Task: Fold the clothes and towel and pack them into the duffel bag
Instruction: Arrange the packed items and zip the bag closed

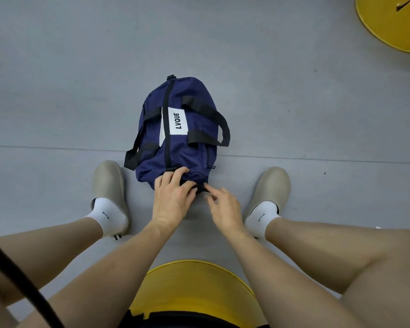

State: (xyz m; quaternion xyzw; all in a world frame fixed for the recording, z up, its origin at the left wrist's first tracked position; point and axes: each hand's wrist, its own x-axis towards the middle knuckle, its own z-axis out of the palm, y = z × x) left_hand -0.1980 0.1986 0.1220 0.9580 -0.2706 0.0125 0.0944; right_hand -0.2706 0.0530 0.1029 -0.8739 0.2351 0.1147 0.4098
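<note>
A navy duffel bag (189,147) with black straps and a white "LVQUE" label lies on the grey floor between my feet, its black top zipper closed along its length. My left hand (173,195) grips the near end of the bag, fingers curled over the fabric by a small black tab. My right hand (223,207) hovers just right of that end, its fingertips at the black tab; whether it pinches it is unclear. No loose clothes or towel are in view.
I sit on a yellow stool (194,290) with my beige clogs (109,183) either side of the bag. A second yellow stool (393,22) stands at the far right. A black cable (17,275) crosses the lower left corner.
</note>
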